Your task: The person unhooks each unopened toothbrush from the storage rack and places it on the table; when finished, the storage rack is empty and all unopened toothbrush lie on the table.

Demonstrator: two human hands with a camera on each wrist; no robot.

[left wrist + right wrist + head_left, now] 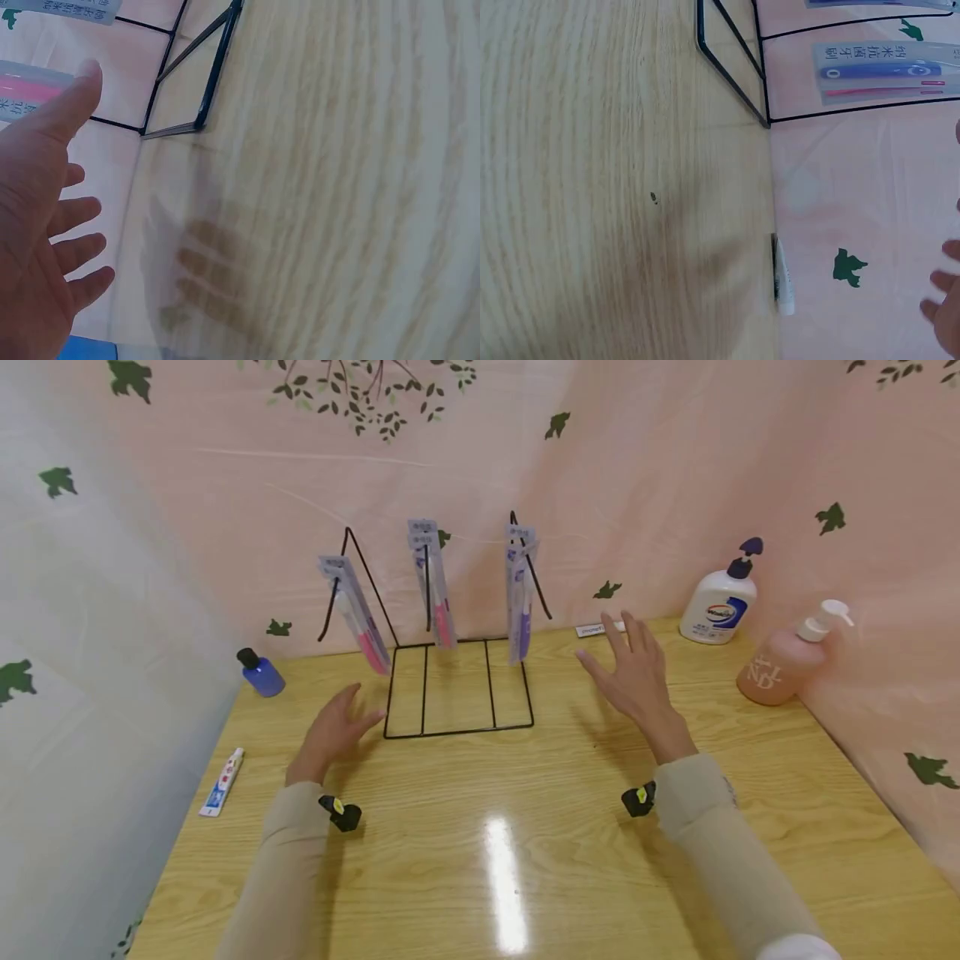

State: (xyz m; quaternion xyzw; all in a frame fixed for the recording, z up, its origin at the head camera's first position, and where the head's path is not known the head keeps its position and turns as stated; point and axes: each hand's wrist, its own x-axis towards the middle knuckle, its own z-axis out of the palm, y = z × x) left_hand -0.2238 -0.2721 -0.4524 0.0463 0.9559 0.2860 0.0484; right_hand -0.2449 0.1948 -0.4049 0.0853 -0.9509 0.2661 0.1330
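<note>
A black wire rack (459, 732) stands at the back of the table, with packaged toothbrushes hanging from its hooks. Pink-handled toothbrushes hang on the left (363, 628) and middle (441, 610) hooks, purple ones (521, 610) on the right. My left hand (335, 731) is beside the rack's front left corner, fingers loosely spread and holding nothing; its palm and thumb (71, 105) show in the left wrist view. To the right of the rack my right hand (633, 672) hovers with spread fingers, also holding nothing; only some fingertips (946, 279) show in its wrist view.
At left are a blue bottle (262, 675) with a black cap and a toothpaste tube (222, 782). Another small tube (590, 630) lies by the back curtain behind my right hand. A white pump bottle (716, 608) and a pink pump bottle (780, 667) stand at right.
</note>
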